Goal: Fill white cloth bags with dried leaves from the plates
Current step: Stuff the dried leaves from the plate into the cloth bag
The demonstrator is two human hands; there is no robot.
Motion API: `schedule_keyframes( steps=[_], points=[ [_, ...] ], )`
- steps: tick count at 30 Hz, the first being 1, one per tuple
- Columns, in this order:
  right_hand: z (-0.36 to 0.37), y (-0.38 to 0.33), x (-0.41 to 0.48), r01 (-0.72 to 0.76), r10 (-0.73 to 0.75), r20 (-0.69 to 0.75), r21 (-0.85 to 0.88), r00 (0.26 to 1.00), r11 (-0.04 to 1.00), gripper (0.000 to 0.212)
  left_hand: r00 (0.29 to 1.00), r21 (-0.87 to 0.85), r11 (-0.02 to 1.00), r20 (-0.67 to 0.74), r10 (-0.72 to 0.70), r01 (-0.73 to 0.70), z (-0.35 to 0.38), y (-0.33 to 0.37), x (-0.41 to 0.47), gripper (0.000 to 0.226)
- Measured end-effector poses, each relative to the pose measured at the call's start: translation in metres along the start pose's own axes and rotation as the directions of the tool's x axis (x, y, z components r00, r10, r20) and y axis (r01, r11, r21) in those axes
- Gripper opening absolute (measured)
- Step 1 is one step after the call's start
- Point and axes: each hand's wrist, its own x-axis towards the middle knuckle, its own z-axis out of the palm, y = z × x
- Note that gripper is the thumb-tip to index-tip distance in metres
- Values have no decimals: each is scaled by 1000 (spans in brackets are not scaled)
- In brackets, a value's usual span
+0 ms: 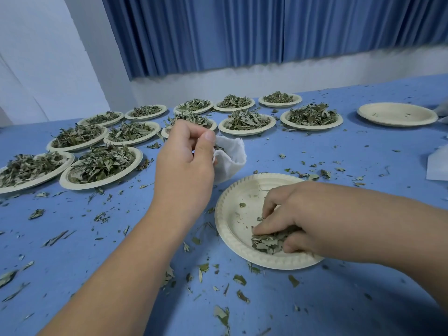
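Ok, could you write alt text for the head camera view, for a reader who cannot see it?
A person's left hand holds a white cloth bag open while the right hand gathers dried leaves from a near paper plate. Behind, many heaped plates stand on a blue table strewn with leaf bits.

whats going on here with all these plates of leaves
A person is filling a white cloth bag with dried leaves. The left hand pinches the bag's rim to hold it open above the blue table. The right hand gathers the last clump of leaves on the near plate, which is almost bare. Many full plates wait behind on the left, an empty plate sits far right, and leaf bits litter the table.
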Motion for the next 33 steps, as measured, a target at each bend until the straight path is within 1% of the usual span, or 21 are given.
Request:
schedule_keyframes(
  steps=[6,9,12,15,17,19,20,25,27,29,32,33],
  points=[
    [-1,-7,2,21,-23,-33,-37,999,999,35,1000,25,1000,19,11,-12,2,-1,-1,20],
    [2,-7,1,39,-48,-101,-89,994,995,24,999,50,998,34,23,-25,3,-2,-1,19],
    [5,-5,2,42,-55,-154,-89,987,995,22,999,71,997,41,35,-38,3,-2,-1,19],
    [6,2,2,59,-61,-232,-13,971,998,20,998,83,996,48,35,-39,3,-2,-2,17],
    [3,8,0,51,-12,-291,128,957,990,15,997,99,994,61,39,-45,3,-2,-3,16],
    [-3,14,-2,41,71,-343,310,937,950,14,995,112,992,85,44,-54,4,-2,-4,17],
    [-6,18,-4,37,108,-365,367,925,929,15,994,116,992,103,41,-53,4,-2,-5,18],
    [-19,28,-11,72,237,-455,564,858,823,12,979,112,994,204,-11,-13,9,1,-10,19],
    [-20,28,-12,77,262,-466,590,845,803,11,974,117,993,225,-18,-9,11,2,-12,19],
    [-19,27,-10,49,282,-472,576,835,816,10,973,129,992,228,-28,-2,12,3,-13,17],
    [-13,24,-4,-53,311,-480,478,820,877,3,970,124,992,237,-49,20,13,6,-14,14],
    [-12,22,-2,-91,321,-484,439,814,894,5,969,124,992,243,-53,23,14,7,-14,14]
  ],
)
